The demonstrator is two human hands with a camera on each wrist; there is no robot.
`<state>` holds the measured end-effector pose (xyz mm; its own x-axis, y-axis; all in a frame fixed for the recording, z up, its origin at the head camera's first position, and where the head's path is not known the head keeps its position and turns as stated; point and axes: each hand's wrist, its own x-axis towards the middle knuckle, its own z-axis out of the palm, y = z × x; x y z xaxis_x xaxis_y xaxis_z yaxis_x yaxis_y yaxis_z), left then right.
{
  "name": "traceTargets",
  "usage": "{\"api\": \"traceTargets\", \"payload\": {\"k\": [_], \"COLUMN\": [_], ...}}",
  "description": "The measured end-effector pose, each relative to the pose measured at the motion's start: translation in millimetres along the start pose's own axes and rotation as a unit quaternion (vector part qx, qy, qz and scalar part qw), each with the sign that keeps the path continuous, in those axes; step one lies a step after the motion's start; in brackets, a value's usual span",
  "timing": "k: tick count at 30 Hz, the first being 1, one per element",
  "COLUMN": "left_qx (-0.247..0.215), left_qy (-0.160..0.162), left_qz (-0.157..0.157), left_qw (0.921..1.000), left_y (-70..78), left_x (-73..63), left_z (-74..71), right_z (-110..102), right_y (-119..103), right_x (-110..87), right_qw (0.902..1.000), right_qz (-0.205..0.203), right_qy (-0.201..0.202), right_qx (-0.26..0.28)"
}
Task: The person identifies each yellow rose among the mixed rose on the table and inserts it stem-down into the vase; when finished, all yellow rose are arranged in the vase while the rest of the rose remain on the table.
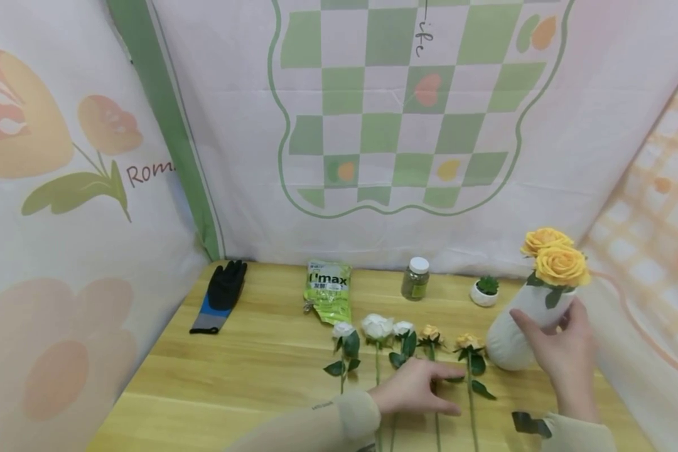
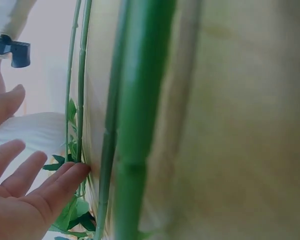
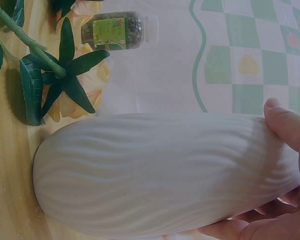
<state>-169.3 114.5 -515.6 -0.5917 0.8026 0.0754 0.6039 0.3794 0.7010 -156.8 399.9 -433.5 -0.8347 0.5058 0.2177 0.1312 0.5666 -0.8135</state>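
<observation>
A white ribbed vase (image 1: 508, 339) stands on the table at the right, with two large yellow roses (image 1: 562, 265) in its mouth. My right hand (image 1: 570, 358) grips the vase near the top, thumb on one side and fingers on the other; the right wrist view shows the vase's wavy body (image 3: 155, 170). Over the flower stems is my left hand (image 1: 412, 386), fingers apart and holding nothing. Beside it lie two small yellow-orange roses (image 1: 469, 342) and several white roses (image 1: 377, 326). Close green stems (image 2: 145, 100) fill the middle of the left wrist view.
Along the back stand a green Umax bag (image 1: 329, 292), a white-capped jar (image 1: 416, 281) and a small potted succulent (image 1: 486, 290). A black and blue glove (image 1: 220, 298) lies at the back left. Printed cloth walls (image 1: 248, 238) border the wooden table (image 1: 203, 383).
</observation>
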Motion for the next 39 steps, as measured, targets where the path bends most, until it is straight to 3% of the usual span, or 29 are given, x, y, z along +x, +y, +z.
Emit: {"api": "traceTargets", "payload": {"k": [8, 13, 28, 39], "left_qx": [0.005, 0.009, 0.066, 0.06], "left_qy": [-0.056, -0.056, -0.056, -0.042], "left_qz": [-0.023, -0.036, -0.023, -0.033], "left_qw": [0.9981, 0.9977, 0.996, 0.9967], "left_y": [-0.2, 1.1, 3.0, -1.8], "left_x": [0.1, -1.1, 1.0, 3.3], "left_z": [1.0, -1.4, 0.9, 0.8], "right_z": [0.1, -0.4, 1.0, 1.0], "right_y": [0.3, 0.0, -2.7, -1.2], "right_x": [-1.5, -1.0, -2.3, -0.9], "right_qw": [1.0, 1.0, 1.0, 0.9999], "right_qz": [0.0, 0.003, 0.003, 0.012], "right_qy": [-0.001, -0.002, -0.002, -0.003], "right_qx": [-0.001, -0.003, 0.001, 0.001]}}
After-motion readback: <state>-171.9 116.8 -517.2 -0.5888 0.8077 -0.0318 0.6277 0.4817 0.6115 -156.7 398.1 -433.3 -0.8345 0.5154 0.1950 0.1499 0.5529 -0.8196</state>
